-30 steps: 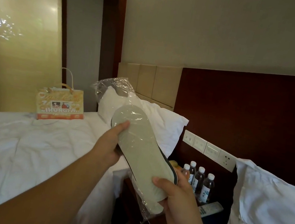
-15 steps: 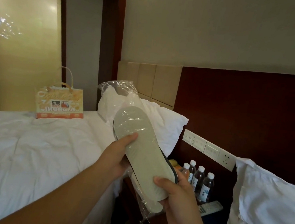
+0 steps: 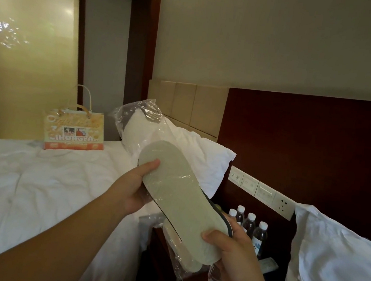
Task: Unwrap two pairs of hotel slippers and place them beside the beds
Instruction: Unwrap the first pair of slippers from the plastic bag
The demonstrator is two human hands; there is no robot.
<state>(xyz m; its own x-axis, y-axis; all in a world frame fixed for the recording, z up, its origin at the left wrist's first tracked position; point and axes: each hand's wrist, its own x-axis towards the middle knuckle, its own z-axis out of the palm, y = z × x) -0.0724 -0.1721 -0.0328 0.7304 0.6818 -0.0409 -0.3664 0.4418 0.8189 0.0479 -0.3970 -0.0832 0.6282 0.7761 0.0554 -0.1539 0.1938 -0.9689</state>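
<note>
I hold a pair of pale hotel slippers [image 3: 179, 200] stacked sole-up, still inside a clear plastic wrapper [image 3: 136, 113] whose loose end sticks up above the toe. My left hand [image 3: 135, 188] grips the toe half, thumb across the sole. At the heel end my right hand [image 3: 233, 256] clasps the slippers from below, thumb on the sole. A second sole edge shows under the top one. The slippers hang over the gap between the two beds.
The left bed [image 3: 34, 187] with white duvet carries an orange gift bag [image 3: 74, 131] and a pillow [image 3: 206, 157]. A right bed's pillow [image 3: 337, 264] is at lower right. Between them a dark nightstand [image 3: 164, 264] holds several water bottles [image 3: 249, 225]; wall switches [image 3: 260, 191] sit above.
My left hand has slid down the slippers from the toe toward the middle, and the wrapper's loose end now stands higher and emptier above the toe. The right hand has kept its hold.
</note>
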